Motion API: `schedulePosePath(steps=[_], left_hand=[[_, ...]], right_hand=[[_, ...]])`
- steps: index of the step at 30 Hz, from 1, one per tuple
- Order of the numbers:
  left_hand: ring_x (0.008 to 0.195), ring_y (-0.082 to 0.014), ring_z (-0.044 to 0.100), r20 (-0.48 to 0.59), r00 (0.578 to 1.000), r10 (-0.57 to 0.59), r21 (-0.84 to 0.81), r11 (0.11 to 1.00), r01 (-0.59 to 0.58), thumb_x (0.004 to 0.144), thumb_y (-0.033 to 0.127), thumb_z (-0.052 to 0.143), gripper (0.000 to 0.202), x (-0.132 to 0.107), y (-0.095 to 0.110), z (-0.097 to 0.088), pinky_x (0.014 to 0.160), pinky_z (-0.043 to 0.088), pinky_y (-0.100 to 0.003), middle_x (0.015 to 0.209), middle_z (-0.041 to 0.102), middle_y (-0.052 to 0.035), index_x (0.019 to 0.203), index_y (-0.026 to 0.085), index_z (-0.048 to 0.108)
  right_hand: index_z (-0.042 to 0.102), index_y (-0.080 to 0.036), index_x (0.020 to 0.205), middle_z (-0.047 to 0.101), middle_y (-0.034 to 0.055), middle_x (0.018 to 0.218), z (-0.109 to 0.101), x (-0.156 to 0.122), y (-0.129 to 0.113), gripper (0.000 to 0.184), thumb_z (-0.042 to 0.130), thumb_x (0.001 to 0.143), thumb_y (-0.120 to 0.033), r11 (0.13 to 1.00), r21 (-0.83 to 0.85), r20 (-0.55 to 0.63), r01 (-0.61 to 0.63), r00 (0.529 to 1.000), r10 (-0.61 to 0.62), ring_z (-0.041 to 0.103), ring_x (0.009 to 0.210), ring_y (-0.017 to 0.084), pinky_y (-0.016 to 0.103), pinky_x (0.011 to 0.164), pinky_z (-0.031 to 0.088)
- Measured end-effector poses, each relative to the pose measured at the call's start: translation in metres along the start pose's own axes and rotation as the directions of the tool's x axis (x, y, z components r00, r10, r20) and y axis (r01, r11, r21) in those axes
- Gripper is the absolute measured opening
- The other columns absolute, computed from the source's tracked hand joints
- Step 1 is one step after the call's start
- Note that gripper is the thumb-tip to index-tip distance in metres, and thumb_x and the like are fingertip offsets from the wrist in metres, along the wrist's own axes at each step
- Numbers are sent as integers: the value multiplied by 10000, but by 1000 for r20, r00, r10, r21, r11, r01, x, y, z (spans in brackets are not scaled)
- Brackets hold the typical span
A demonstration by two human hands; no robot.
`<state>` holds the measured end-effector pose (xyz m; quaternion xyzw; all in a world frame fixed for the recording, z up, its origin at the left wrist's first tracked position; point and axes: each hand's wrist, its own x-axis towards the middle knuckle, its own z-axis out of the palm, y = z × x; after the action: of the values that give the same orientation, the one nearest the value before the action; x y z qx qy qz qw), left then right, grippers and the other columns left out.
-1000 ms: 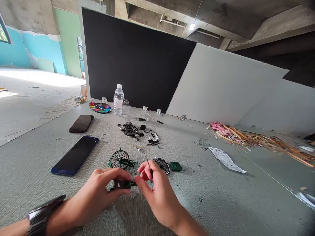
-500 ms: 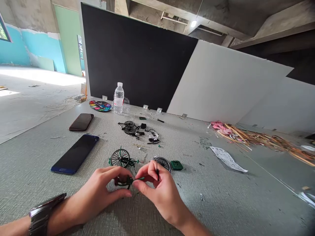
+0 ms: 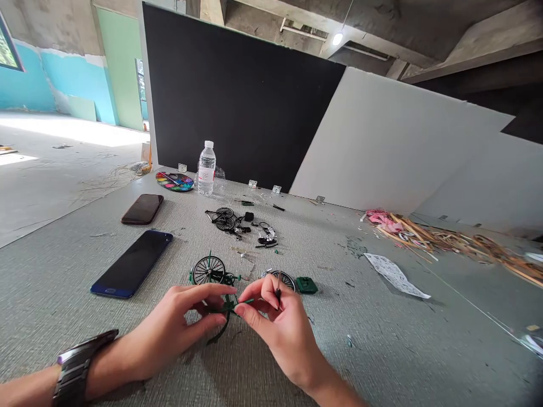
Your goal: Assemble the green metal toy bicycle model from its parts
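- Grey below: saw the table (image 3: 373, 350) cluttered; judged the work partway along.
- Curled the left hand (image 3: 178, 316) round a small green part (image 3: 229, 305), pinching its end with the right hand (image 3: 280, 328), low over the near side.
- Had a blue phone (image 3: 132, 264) well left, out of the way.
- Saw a green frame (image 3: 218, 276) and spoked wheel (image 3: 202, 272) just beyond; couldn't tell if joined.
- Found a second wheel (image 3: 288, 280), seemingly loose, partly hidden; green box (image 3: 306, 285) beside.
- Tucked a thin tool (image 3: 278, 293) among right fingers.

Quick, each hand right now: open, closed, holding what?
Left hand: closed, holding a small green part.
Right hand: closed, pinching that same part, with a thin dark-handled tool between its fingers.
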<state>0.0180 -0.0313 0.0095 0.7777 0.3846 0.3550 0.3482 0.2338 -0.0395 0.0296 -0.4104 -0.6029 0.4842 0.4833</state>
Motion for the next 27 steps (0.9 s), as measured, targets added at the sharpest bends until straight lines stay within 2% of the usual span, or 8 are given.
schedulePosePath(steps=[3, 6, 10, 13, 16, 20, 24, 27], left_hand=[[934, -218, 740, 21, 1000, -14, -91, 996, 16, 958, 270, 647, 309, -1, 0, 0, 830, 584, -343, 1055, 787, -49, 1263, 238, 682], [1007, -223, 723, 64, 997, -36, -281, 958, 53, 935, 284, 709, 415, -3, 0, 1, 874, 579, -340, 1096, 768, -68, 1333, 216, 614], [958, -202, 715, 166, 983, -77, -452, 880, 145, 951, 264, 698, 356, -3, -1, 3, 877, 564, -334, 1069, 767, -63, 1293, 201, 621], [934, -201, 690, 154, 983, -99, -423, 893, 156, 947, 295, 706, 310, -2, -2, 3, 826, 551, -316, 1028, 752, -51, 1238, 197, 665], [948, -215, 669, 175, 982, -67, -383, 914, 131, 950, 333, 695, 217, -2, -2, 1, 839, 539, -332, 1008, 743, -51, 1102, 178, 698], [830, -181, 655, 235, 970, -63, -390, 908, 153, 1018, 356, 599, 201, 0, 3, -1, 767, 520, -297, 901, 744, -40, 944, 175, 644], [804, -170, 653, 308, 951, -29, -416, 895, 162, 1091, 394, 462, 277, -1, 9, -3, 769, 520, -288, 879, 762, -55, 983, 184, 608], [695, -162, 610, 316, 949, -10, -322, 940, 117, 1109, 438, 380, 363, -7, 10, -3, 660, 532, -255, 795, 708, -36, 1013, 192, 628]], right_hand=[[344, -260, 702, 707, 10, 870, 1, -1, -2, 461, 788, 824, -234, 1000, 31, 13, -4, 1000, 3, 661, 822, 174, 326, 764, 549], [343, -259, 702, 705, 6, 869, 2, -1, -4, 458, 781, 829, -214, 998, 57, 14, -6, 1000, 5, 665, 839, 173, 316, 764, 551], [334, -257, 702, 712, 1, 869, 2, 1, -3, 473, 791, 823, -226, 994, 111, 3, -19, 1000, 19, 669, 832, 169, 318, 771, 550], [319, -257, 701, 721, -2, 855, 3, 2, -2, 502, 812, 798, -248, 989, 142, -5, -39, 999, 40, 669, 799, 169, 324, 756, 546], [310, -258, 691, 731, 3, 842, 4, 2, -2, 521, 824, 771, -266, 989, 135, 0, -67, 998, 68, 666, 768, 176, 335, 739, 542], [303, -258, 687, 741, 9, 841, 6, 2, -4, 526, 823, 764, -291, 988, 126, 31, -89, 996, 86, 650, 763, 184, 346, 740, 527], [288, -261, 703, 752, 15, 845, 6, 1, -3, 536, 811, 781, -347, 983, 130, 67, -130, 990, 122, 611, 740, 181, 359, 752, 509], [290, -259, 714, 745, 12, 858, 5, 0, -2, 540, 817, 784, -352, 971, 178, 80, -160, 986, 148, 601, 761, 177, 351, 756, 506]])
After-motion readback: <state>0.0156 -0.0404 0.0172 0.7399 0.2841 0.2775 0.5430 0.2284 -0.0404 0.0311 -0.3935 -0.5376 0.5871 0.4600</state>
